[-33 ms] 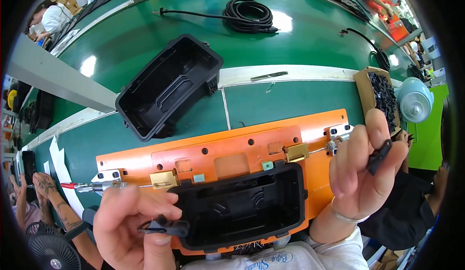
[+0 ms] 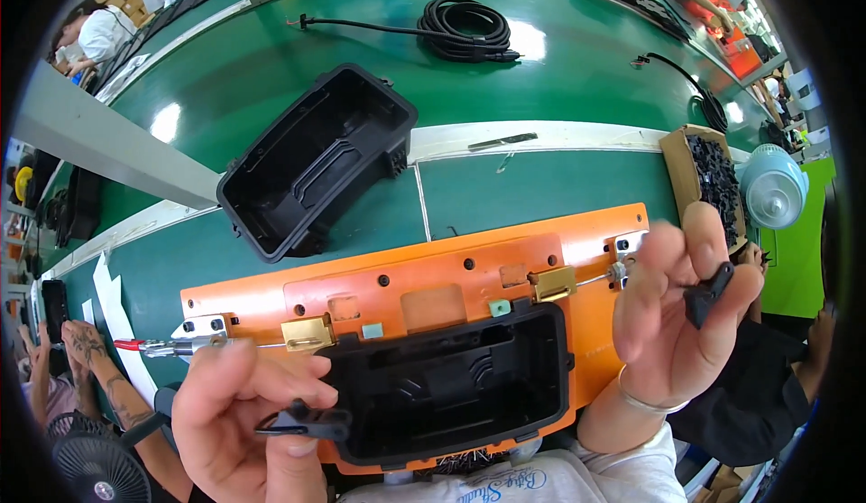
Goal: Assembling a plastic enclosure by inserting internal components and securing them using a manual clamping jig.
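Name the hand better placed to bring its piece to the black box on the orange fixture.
Probably the left hand: its black piece appears by the left end of the black box; the right hand holds its dark piece beyond the right end.

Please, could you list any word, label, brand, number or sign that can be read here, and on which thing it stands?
Blue lettering on the pale shirt: visible, not transcribed here.
Faint marks on the orange plate: too small to read.
Mark on the black fan: too small to read.
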Action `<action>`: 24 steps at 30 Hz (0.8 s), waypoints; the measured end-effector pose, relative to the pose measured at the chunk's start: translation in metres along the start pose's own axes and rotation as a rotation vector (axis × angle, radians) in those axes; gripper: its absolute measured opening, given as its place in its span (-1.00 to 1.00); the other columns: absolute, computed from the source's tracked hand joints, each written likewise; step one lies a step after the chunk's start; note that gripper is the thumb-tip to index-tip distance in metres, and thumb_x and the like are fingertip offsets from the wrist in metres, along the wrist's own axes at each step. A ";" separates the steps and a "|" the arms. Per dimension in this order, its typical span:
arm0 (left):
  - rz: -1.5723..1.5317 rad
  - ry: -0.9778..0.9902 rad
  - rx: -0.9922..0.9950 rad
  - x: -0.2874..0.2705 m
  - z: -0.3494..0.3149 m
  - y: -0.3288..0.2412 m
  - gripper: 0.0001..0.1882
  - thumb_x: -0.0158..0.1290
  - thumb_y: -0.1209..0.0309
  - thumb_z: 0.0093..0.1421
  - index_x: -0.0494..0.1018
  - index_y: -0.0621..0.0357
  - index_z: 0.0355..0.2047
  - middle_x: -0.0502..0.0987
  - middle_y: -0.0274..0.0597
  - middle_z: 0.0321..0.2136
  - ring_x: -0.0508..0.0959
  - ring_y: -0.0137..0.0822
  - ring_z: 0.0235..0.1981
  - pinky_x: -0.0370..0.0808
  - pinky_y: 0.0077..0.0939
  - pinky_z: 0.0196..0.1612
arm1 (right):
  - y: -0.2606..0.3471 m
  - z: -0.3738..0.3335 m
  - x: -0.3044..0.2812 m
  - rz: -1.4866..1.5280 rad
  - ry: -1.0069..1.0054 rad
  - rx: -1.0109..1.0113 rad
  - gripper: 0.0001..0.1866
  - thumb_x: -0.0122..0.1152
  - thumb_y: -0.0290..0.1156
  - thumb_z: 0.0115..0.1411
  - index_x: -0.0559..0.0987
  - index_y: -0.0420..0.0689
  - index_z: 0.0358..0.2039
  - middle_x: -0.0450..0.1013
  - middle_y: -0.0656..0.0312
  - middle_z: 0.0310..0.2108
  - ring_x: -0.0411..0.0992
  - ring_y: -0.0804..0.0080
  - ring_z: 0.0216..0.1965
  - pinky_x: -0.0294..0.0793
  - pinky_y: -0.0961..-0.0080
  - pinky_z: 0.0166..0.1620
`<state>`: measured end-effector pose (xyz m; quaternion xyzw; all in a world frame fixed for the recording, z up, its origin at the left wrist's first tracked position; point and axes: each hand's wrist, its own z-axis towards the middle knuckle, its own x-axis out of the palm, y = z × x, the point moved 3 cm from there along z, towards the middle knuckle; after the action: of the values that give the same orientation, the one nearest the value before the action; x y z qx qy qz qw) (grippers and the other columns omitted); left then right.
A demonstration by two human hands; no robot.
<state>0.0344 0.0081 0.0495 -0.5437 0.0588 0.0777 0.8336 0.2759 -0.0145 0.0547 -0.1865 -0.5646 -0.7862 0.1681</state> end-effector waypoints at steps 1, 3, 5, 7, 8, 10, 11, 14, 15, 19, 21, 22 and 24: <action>-0.042 0.020 0.022 -0.003 0.001 0.001 -0.68 0.05 0.29 0.26 0.35 0.28 -0.11 0.37 -0.09 -0.44 0.44 -0.35 -0.46 0.51 -0.40 -0.26 | 0.002 0.001 0.005 -0.011 -0.116 0.035 -0.67 -0.03 -0.14 0.36 0.15 -0.11 -0.23 0.36 0.12 -0.42 0.33 0.43 -0.65 0.35 0.61 -0.66; -0.094 0.039 0.055 -0.008 0.001 0.003 -0.72 0.06 0.32 0.25 0.37 0.29 -0.16 0.35 -0.10 -0.41 0.45 -0.33 -0.45 0.52 -0.33 -0.24 | 0.003 -0.002 -0.007 -0.009 -0.011 0.060 -0.64 0.08 -0.13 0.31 0.18 -0.09 -0.24 0.35 0.09 -0.28 0.37 0.46 -0.61 0.36 0.63 -0.65; -0.095 0.067 0.060 -0.010 0.003 0.005 -0.73 0.06 0.33 0.25 0.37 0.28 -0.17 0.35 -0.10 -0.41 0.47 -0.31 -0.44 0.52 -0.30 -0.22 | -0.004 -0.005 -0.010 0.069 -0.048 -0.015 -0.62 0.16 -0.14 0.27 0.24 -0.15 -0.27 0.42 -0.08 -0.28 0.42 0.38 -0.61 0.43 0.59 -0.60; -0.100 0.094 0.067 -0.010 0.005 0.006 -0.75 0.05 0.34 0.24 0.37 0.28 -0.19 0.35 -0.09 -0.40 0.48 -0.29 -0.42 0.52 -0.27 -0.20 | -0.001 -0.007 -0.012 0.143 -0.082 -0.092 -0.60 0.23 -0.16 0.23 0.30 -0.22 -0.29 0.48 -0.25 -0.28 0.48 0.31 -0.60 0.51 0.55 -0.54; -0.094 0.089 0.072 -0.010 0.006 0.006 -0.76 0.05 0.35 0.24 0.38 0.28 -0.21 0.36 -0.08 -0.40 0.50 -0.27 -0.40 0.51 -0.25 -0.18 | 0.001 -0.009 -0.013 0.131 -0.064 -0.054 -0.62 0.23 -0.17 0.23 0.37 -0.25 -0.32 0.50 -0.17 -0.31 0.46 0.37 -0.59 0.47 0.60 -0.52; -0.088 0.083 0.079 -0.011 0.007 0.006 -0.77 0.05 0.35 0.24 0.38 0.28 -0.22 0.38 -0.06 -0.39 0.51 -0.24 -0.39 0.51 -0.23 -0.16 | 0.008 -0.015 -0.013 0.118 -0.045 -0.016 -0.64 0.22 -0.19 0.24 0.43 -0.28 -0.35 0.52 -0.08 -0.35 0.45 0.44 -0.57 0.44 0.65 -0.50; -0.091 0.082 0.076 -0.011 0.008 0.005 -0.77 0.05 0.36 0.23 0.38 0.28 -0.22 0.39 -0.05 -0.38 0.52 -0.23 -0.38 0.50 -0.23 -0.15 | 0.013 -0.018 -0.013 -0.221 -0.074 -0.022 -0.67 0.21 -0.22 0.24 0.49 -0.30 -0.36 0.53 -0.01 -0.39 0.44 0.48 -0.55 0.40 0.67 -0.48; -0.100 0.082 0.070 -0.013 0.007 0.000 -0.77 0.05 0.37 0.23 0.38 0.28 -0.21 0.42 -0.02 -0.36 0.52 -0.23 -0.37 0.50 -0.22 -0.12 | 0.023 -0.010 0.003 -0.652 -0.129 0.038 -0.78 0.25 -0.40 0.17 0.61 -0.33 -0.31 0.53 0.14 -0.46 0.42 0.56 -0.50 0.34 0.66 -0.44; -0.106 0.084 0.065 -0.015 0.007 -0.002 -0.77 0.05 0.38 0.22 0.38 0.29 -0.21 0.43 -0.01 -0.36 0.52 -0.23 -0.37 0.50 -0.22 -0.12 | 0.023 -0.005 0.006 -0.812 -0.053 0.072 -0.78 0.29 -0.44 0.12 0.60 -0.32 -0.27 0.53 0.19 -0.48 0.42 0.58 -0.52 0.33 0.65 -0.45; -0.133 0.105 0.051 -0.011 0.004 0.011 -0.76 0.05 0.41 0.21 0.40 0.30 -0.17 0.43 -0.02 -0.35 0.51 -0.24 -0.34 0.48 -0.20 -0.08 | 0.011 0.015 0.001 -1.151 0.068 0.263 -0.79 0.32 -0.59 0.02 0.59 -0.27 -0.28 0.49 0.28 -0.51 0.40 0.65 -0.52 0.33 0.65 -0.48; -0.117 0.060 0.028 -0.013 0.003 0.011 -0.76 0.05 0.45 0.20 0.41 0.30 -0.15 0.43 -0.04 -0.36 0.51 -0.24 -0.32 0.47 -0.19 -0.05 | 0.005 0.027 0.006 -1.291 0.232 0.380 -0.81 0.33 -0.61 -0.01 0.59 -0.23 -0.33 0.45 0.26 -0.53 0.44 0.54 -0.49 0.34 0.54 -0.48; -0.121 0.060 0.031 -0.014 0.003 0.010 -0.76 0.05 0.45 0.20 0.41 0.30 -0.15 0.43 -0.04 -0.36 0.51 -0.24 -0.32 0.47 -0.19 -0.05 | 0.003 0.032 0.004 -1.295 0.230 0.378 -0.81 0.33 -0.61 -0.01 0.59 -0.23 -0.33 0.45 0.26 -0.53 0.44 0.54 -0.49 0.34 0.54 -0.48; -0.130 0.081 0.032 -0.014 0.004 0.009 -0.77 0.06 0.46 0.20 0.43 0.29 -0.15 0.43 -0.06 -0.36 0.50 -0.25 -0.31 0.46 -0.18 -0.03 | -0.001 0.036 0.010 -1.512 0.496 0.021 -0.82 0.35 -0.58 -0.08 0.61 -0.23 -0.38 0.36 0.17 -0.59 0.41 0.28 -0.54 0.35 0.40 -0.48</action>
<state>0.0192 0.0142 0.0456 -0.5358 0.0584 0.0005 0.8423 0.2709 0.0197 0.0692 0.4295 -0.4915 -0.7006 -0.2884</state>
